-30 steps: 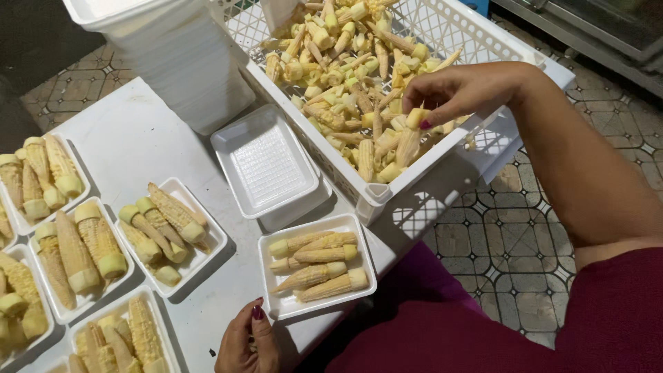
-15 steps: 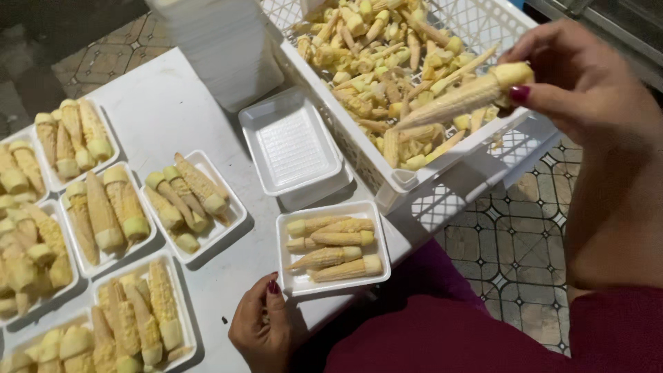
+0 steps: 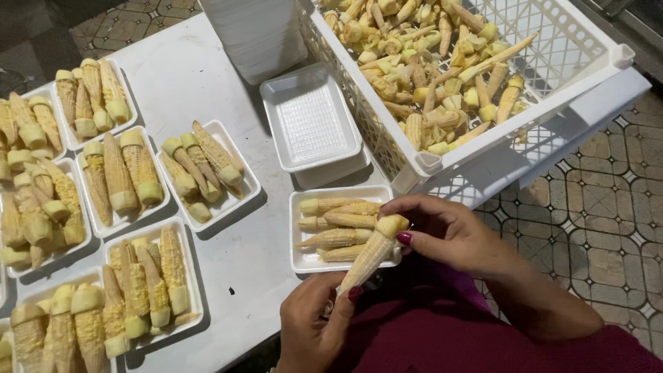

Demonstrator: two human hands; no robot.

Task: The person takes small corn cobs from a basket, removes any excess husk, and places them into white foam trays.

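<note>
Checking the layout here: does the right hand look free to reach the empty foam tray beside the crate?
Probably not at once: the right hand grips a baby corn with the left hand. The empty tray lies open, unblocked.

Place: a small produce-packing spot, home or market-side; which one cannot be told.
Stock: a white plastic crate (image 3: 552, 41) heaped with baby corn (image 3: 428, 76).
Packing: white foam trays (image 3: 207, 176) filled with corn, in rows on a white desk (image 3: 193, 76).
Supplies: a stack of empty trays (image 3: 255, 31).
Floor: patterned tiles (image 3: 594, 200).
</note>
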